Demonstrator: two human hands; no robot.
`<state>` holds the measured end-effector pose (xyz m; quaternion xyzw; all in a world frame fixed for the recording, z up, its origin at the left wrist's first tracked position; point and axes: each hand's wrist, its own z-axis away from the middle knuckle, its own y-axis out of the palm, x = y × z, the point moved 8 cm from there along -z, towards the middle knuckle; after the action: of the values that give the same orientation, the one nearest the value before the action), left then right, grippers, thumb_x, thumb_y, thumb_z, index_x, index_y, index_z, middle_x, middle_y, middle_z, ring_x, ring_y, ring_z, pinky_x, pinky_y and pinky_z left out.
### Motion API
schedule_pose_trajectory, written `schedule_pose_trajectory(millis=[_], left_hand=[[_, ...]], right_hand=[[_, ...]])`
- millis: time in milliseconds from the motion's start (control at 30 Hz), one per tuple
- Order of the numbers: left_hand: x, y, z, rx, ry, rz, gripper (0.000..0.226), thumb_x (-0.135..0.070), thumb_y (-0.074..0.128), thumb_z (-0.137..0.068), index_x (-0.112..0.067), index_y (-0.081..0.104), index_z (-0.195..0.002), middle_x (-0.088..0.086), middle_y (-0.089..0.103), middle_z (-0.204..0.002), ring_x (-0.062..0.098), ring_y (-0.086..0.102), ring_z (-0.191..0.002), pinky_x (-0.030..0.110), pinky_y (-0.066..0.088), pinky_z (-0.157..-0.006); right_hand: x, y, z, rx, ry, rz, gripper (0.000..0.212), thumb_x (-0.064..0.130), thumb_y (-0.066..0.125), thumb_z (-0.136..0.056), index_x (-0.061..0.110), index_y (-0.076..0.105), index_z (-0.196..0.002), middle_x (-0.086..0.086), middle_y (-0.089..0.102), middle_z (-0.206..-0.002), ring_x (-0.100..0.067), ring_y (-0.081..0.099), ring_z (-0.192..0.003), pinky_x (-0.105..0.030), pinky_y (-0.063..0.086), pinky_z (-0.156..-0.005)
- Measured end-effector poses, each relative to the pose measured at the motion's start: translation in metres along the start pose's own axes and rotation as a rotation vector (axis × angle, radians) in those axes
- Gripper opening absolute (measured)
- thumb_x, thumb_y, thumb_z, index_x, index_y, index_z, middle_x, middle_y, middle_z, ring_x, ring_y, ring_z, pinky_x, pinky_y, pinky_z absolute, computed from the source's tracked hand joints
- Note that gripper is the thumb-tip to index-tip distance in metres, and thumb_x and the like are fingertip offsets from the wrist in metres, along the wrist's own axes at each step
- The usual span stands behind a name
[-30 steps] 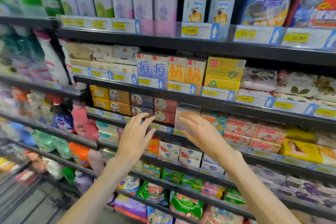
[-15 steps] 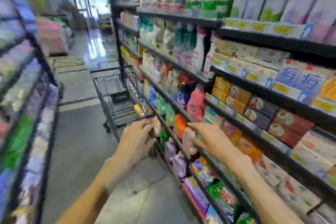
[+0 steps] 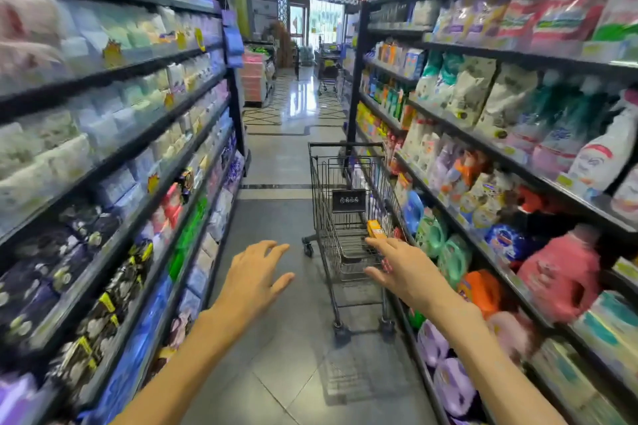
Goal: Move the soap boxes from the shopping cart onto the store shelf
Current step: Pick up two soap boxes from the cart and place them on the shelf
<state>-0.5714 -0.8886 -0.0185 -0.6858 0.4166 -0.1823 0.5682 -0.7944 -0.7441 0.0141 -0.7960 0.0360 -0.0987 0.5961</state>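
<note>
Standing along the left side is a long shelf full of soft packs, blurred. The left hand is held over the grey floor, fingers spread, holding nothing. The right hand is spread too, in front of the shopping cart. An orange soap box lies in the cart, just above the right fingertips. The store shelf with bottles and bags stands just beside the cart on the right.

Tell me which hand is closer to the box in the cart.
The right hand: its fingers reach the cart just below the orange box. The left hand hangs over bare floor, away from the cart.
</note>
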Motion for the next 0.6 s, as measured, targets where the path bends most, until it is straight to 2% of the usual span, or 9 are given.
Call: schedule_pose_trajectory(millis=[67, 200, 300, 367, 600], left_hand=[[0.031, -0.002, -0.014, 0.003, -0.024, -0.013, 0.075, -0.068, 0.03, -0.086, -0.023, 0.048, -0.144, 0.005, 0.052, -0.141, 0.028, 0.051, -0.128, 0.045, 0.046, -0.101], [0.079, 0.001, -0.052, 0.007, -0.038, -0.041, 0.065, -0.06, 0.045, -0.091, -0.022, 0.049, -0.143, 0.005, 0.053, -0.14, 0.027, 0.053, -0.127, 0.044, 0.046, -0.099], [0.108, 0.007, -0.094, -0.002, -0.055, -0.048, 0.072, -0.066, 0.032, -0.087, -0.023, 0.051, -0.142, 0.003, 0.054, -0.138, 0.027, 0.056, -0.122, 0.043, 0.046, -0.096], [0.127, 0.015, -0.127, -0.004, -0.06, -0.052, 0.072, -0.066, 0.031, -0.087, -0.024, 0.049, -0.143, 0.003, 0.053, -0.139, 0.026, 0.055, -0.124, 0.043, 0.045, -0.099], [0.183, 0.034, -0.27, -0.011, -0.069, -0.065, 0.061, -0.054, 0.052, -0.096, -0.023, 0.044, -0.147, 0.003, 0.048, -0.144, 0.026, 0.049, -0.131, 0.043, 0.042, -0.105]], right_hand=[[0.012, 0.01, -0.033, -0.011, -0.024, -0.019, 0.061, 0.047, 0.061, -0.093, 0.023, 0.045, -0.146, 0.001, 0.061, -0.129, -0.023, 0.06, -0.114, -0.037, 0.049, -0.093], [0.018, 0.031, -0.097, -0.023, -0.031, -0.039, 0.061, 0.048, 0.058, -0.094, 0.025, 0.041, -0.148, 0.002, 0.059, -0.135, -0.018, 0.056, -0.122, -0.032, 0.046, -0.098], [0.013, 0.047, -0.149, -0.014, -0.038, -0.04, 0.061, 0.049, 0.056, -0.095, 0.026, 0.039, -0.149, 0.003, 0.057, -0.136, -0.016, 0.055, -0.122, -0.03, 0.044, -0.098], [0.003, 0.058, -0.187, -0.007, -0.042, -0.031, 0.061, 0.05, 0.055, -0.096, 0.026, 0.038, -0.149, 0.004, 0.057, -0.137, -0.017, 0.055, -0.122, -0.031, 0.044, -0.099], [-0.052, 0.086, -0.343, 0.008, -0.054, -0.003, 0.062, 0.051, 0.054, -0.096, 0.027, 0.036, -0.15, 0.005, 0.056, -0.136, -0.018, 0.06, -0.111, -0.036, 0.049, -0.096]])
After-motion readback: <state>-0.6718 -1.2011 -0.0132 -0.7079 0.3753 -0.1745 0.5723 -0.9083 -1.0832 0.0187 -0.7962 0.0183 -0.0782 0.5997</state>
